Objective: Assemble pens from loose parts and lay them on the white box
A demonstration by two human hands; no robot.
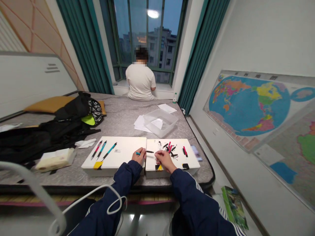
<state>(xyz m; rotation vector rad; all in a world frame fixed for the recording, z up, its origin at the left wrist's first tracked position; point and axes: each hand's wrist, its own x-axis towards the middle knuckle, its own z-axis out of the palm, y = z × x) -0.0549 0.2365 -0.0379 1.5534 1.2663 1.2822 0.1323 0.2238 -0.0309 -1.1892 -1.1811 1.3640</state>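
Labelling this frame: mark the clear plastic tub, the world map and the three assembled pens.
clear plastic tub (161, 123), head view, near wall
world map (248, 105), head view, blue ocean
three assembled pens (102, 149), head view, middle pen's barrel

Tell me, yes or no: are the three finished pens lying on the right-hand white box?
No, the three pens lie side by side on the left white box; the right white box holds loose pen parts.
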